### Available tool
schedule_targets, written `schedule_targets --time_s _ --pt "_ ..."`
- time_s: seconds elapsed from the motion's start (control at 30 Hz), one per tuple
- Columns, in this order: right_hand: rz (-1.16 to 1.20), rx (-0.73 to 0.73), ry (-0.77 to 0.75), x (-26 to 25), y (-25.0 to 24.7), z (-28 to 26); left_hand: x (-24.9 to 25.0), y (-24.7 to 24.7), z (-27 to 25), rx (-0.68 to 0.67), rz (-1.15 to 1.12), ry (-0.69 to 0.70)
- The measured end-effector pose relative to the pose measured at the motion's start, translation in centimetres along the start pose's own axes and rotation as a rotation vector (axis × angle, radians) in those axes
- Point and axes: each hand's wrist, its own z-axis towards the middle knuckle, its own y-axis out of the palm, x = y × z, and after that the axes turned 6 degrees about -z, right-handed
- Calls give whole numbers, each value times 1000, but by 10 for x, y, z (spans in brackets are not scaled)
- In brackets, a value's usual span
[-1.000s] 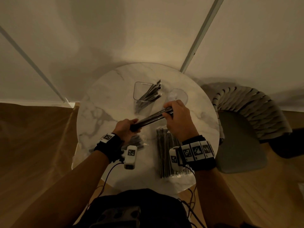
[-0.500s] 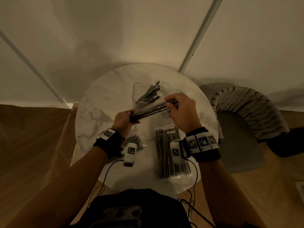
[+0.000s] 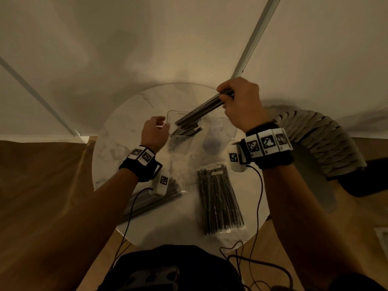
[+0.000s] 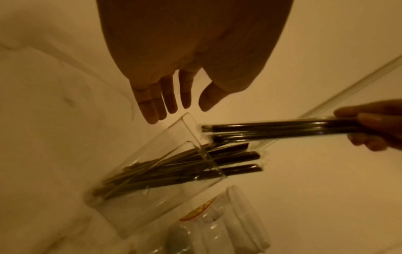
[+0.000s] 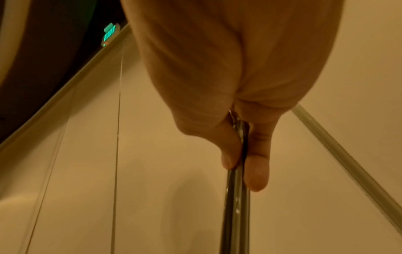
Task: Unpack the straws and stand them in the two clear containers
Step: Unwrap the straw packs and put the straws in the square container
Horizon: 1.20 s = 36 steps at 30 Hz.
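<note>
Right hand [image 3: 241, 103] pinches a straw bundle [image 3: 201, 111] angled over the square container [image 3: 178, 131]; left hand [image 3: 155, 134] hovers beside it, fingers loose, empty. Next, judged: lower the bundle in

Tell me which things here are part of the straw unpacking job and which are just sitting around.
Part of the job:
held straws, gripped by the right hand
square clear container, already holding straws
round clear container
sealed straw pack
opened straw pack
left hand, open by the square container

Just lying about:
woven chair
marble table
</note>
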Motion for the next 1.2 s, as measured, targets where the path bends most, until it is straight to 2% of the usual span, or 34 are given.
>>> schedule_targets --time_s 0.1,0.27,0.33,0.43,0.5,0.6,0.7,0.8,1.0,1.2 --pt "-108 -102 -17 0 26 3 -8 7 5 -73 104 30" --pt "-207 -288 -57 2 73 -2 -16 13 5 -96 80 42" --pt "-345 -296 -105 1 90 -11 -16 13 5 -93 56 33" --pt "-513 -232 -160 -1 111 -25 -19 13 5 -94 7 12" --pt "-558 -191 -174 2 121 -31 -21 13 6 -95 -5 7" --pt "-595 -213 -210 3 128 -35 -22 12 6 -90 -17 11" --pt "-579 -195 -228 4 126 -36 -22 12 6 -95 -32 4" --pt "-514 -133 -153 4 123 -33 -23 11 6 -103 -36 2" --pt "-256 -192 -137 16 141 -40 -23 11 6 -103 -24 -6" --pt "-139 -67 -107 13 143 -39 -24 11 7 -105 -25 0"
